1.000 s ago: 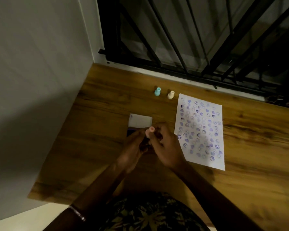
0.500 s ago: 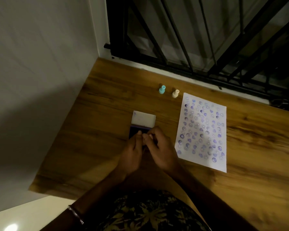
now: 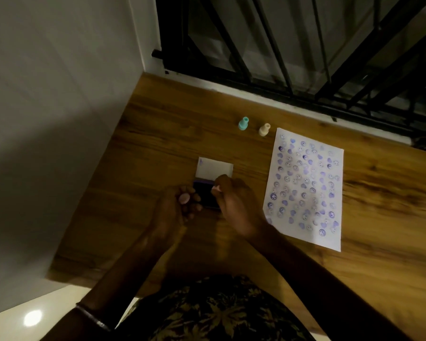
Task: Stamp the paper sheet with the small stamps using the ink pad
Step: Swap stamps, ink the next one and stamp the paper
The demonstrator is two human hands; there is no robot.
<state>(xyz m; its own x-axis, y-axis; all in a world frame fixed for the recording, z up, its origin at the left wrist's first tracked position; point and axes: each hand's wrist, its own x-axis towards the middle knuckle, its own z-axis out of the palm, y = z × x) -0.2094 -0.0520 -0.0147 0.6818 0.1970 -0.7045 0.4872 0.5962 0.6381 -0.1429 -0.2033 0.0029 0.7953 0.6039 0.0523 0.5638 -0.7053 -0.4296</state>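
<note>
A small pink stamp (image 3: 184, 198) sits in the curled fingers of the left hand (image 3: 172, 212), its rounded end turned up toward the camera and its long axis running roughly down into the hand, just left of the dark ink pad (image 3: 207, 196). A second pale stamp (image 3: 216, 190) is pinched at the fingertips of the right hand (image 3: 236, 203), right over the ink pad; it is too blurred to tell which way it points or whether it touches the ink. The pad's white lid (image 3: 214, 169) lies open on the far side. To the right, well apart from the hands, the paper sheet (image 3: 305, 188) lies flat on the wooden table (image 3: 158, 143), long axis running away from the person, covered in purple marks. Near its far left corner a teal stamp (image 3: 243, 123) and a cream stamp (image 3: 264, 129) stand upright, side by side.
</note>
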